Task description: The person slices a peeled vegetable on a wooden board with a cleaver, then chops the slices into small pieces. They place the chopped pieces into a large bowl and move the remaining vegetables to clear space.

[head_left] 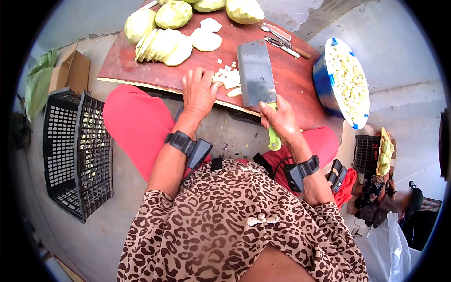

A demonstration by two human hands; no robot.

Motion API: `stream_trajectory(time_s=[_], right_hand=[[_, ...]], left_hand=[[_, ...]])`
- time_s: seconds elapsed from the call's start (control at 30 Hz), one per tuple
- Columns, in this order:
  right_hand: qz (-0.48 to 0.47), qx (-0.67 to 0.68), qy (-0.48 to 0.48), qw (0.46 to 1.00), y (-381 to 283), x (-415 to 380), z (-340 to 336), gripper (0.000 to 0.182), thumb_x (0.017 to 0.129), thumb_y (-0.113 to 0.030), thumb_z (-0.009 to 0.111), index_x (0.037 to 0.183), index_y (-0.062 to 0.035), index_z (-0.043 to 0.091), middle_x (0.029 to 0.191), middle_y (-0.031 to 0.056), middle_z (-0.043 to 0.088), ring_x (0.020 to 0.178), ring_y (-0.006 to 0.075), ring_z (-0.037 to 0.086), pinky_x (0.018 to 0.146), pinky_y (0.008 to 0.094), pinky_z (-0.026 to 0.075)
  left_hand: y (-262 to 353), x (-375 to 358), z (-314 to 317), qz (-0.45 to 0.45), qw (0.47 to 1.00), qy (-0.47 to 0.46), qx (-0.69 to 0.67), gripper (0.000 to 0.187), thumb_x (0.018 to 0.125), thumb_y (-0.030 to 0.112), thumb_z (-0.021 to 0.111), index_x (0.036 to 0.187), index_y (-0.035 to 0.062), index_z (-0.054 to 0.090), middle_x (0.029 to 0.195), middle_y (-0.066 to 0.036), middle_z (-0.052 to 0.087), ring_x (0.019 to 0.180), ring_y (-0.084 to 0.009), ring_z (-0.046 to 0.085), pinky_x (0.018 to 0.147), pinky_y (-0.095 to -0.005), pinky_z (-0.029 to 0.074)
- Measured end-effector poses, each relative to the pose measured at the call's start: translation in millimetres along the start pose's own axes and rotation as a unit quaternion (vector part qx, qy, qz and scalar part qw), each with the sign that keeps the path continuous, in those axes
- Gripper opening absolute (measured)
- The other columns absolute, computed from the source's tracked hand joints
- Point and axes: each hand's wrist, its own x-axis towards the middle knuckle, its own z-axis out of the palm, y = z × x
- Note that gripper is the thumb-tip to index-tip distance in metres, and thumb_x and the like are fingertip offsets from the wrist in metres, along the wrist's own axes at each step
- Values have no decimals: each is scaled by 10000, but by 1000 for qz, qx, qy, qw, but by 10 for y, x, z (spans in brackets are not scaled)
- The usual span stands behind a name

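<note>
My right hand (283,117) is wrapped round the green handle of a cleaver (256,70), whose broad blade lies over the red-brown board table (300,105). Beside the blade is a small heap of pale diced vegetable pieces (226,77). My left hand (198,89) rests at the left side of that heap, fingers bent, with the thumb against the pieces. Farther back on the table lie a fanned stack of round slices (164,46), two loose slices (206,40) and several peeled pale green vegetables (174,15).
A blue-rimmed basin (324,84) full of diced pieces stands at the right. Knives (282,46) and a spoon (265,28) lie near the table's back right. Black crates (80,150) and a cardboard box (70,73) stand left. Another person (376,199) sits at lower right.
</note>
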Motion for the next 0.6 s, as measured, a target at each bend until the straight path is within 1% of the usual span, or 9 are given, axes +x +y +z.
stream_trajectory(time_s=[0.13,0.23,0.27,0.37,0.4,0.43,0.5,0.53,0.6], right_hand=[[17,39,27,999,39,10,-39,172,983,-146,581,1082,-25,509,746,15,537,521,73,481,469,229,402],[41,93,37,994,64,18,-68,162,980,-162,594,1043,-41,507,746,22,538,517,83,480,471,228,402],[49,114,36,992,55,9,-60,166,979,-178,601,1028,-50,507,745,24,540,513,85,478,474,226,401],[63,223,0,973,77,4,-53,194,976,-208,615,1028,-62,498,751,24,538,510,91,473,472,233,402],[65,265,-19,962,81,10,-48,206,974,-215,618,1035,-64,493,754,23,536,511,93,472,470,237,403],[63,293,-33,953,70,10,-29,212,975,-227,618,1035,-70,489,755,23,538,511,93,471,473,239,403],[60,347,-65,934,45,4,17,225,976,-250,618,1036,-81,482,756,24,543,510,91,470,477,244,402],[56,358,-89,928,20,5,29,224,978,-253,615,1036,-91,473,753,22,544,512,84,466,480,244,396],[55,351,-103,929,4,16,68,225,978,-254,615,1035,-90,473,752,24,546,513,82,467,479,243,392]], left_hand=[[53,-25,30,0,1000,26,-9,425,816,203,730,1186,55,580,1150,-125,525,1083,-325,477,942,-461,372],[181,-23,3,29,997,59,-41,528,825,202,723,1278,27,517,1248,-176,480,1133,-351,459,985,-487,352],[227,-18,-28,34,996,50,-58,572,828,215,731,1303,1,494,1292,-201,456,1171,-366,447,1023,-481,342],[376,45,-31,48,981,71,-173,561,844,201,721,1311,-6,489,1281,-217,451,1181,-367,453,1019,-456,371],[432,63,-19,10,974,69,-215,544,896,214,691,1330,-25,469,1304,-206,472,1208,-340,472,1024,-418,399],[476,103,4,-61,947,49,-312,539,915,229,674,1337,-32,461,1303,-197,488,1201,-326,490,1021,-408,407],[561,181,22,-203,849,2,-488,535,954,258,640,1349,-46,446,1302,-178,519,1187,-298,525,1017,-389,422],[580,232,7,-255,798,-15,-546,594,982,379,589,1366,-46,433,1280,-143,572,1158,-258,568,1020,-375,439],[574,325,-83,-272,634,-65,-720,569,997,423,538,1341,-24,465,1273,-135,575,1171,-247,562,1018,-390,448]])
